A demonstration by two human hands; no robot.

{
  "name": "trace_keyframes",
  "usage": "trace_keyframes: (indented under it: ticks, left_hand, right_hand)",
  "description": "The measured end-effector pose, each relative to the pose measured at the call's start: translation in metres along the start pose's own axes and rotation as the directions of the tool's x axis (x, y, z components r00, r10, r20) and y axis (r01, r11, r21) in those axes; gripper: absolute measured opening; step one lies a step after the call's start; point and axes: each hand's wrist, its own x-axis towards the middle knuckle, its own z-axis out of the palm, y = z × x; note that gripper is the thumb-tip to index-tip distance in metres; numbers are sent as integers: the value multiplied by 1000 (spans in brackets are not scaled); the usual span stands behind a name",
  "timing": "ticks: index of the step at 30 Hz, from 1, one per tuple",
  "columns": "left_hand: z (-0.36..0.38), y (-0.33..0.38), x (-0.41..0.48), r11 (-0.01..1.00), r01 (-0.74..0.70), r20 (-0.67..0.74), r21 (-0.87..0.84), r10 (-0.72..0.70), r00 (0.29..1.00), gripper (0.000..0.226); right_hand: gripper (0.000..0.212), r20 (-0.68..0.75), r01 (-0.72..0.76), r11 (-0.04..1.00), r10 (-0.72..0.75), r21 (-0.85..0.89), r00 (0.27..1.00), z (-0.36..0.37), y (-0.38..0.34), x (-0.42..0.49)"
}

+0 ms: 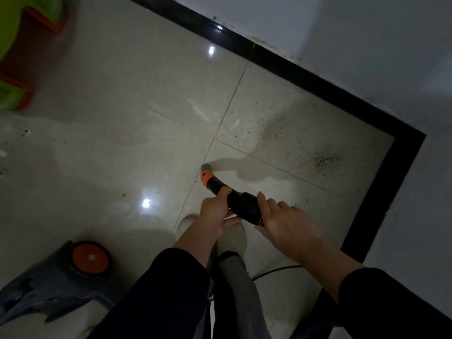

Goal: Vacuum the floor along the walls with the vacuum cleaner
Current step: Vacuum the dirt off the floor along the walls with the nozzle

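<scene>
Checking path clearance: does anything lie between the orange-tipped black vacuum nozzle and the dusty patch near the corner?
Nothing visible: only bare beige floor tile lies between the orange-tipped black vacuum nozzle and the dark dust patch beside the black skirting.

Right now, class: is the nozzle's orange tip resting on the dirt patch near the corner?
No, the nozzle has its orange tip by a tile joint, apart from the dirt patch.

Pale glossy tiled floor (122, 143), edged by black skirting (318, 84). Strewn with dark grit (322, 159) near the corner. Bearing the grey vacuum cleaner (49, 289) lower left.
</scene>
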Motion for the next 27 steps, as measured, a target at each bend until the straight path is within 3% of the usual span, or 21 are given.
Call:
trace_keyframes:
  ticks: [10,27]
  left_hand:
    - [-10,-17,-6,1000,10,-20,-11,-10,1000,44]
    - [-53,-44,-8,989,69,-49,-134,-77,996,20]
  right_hand:
    - [81,29,30,1000,-30,-8,999,6,-11,-11]
    - [77,36,109,993,-110,40,993,7,-50,-15]
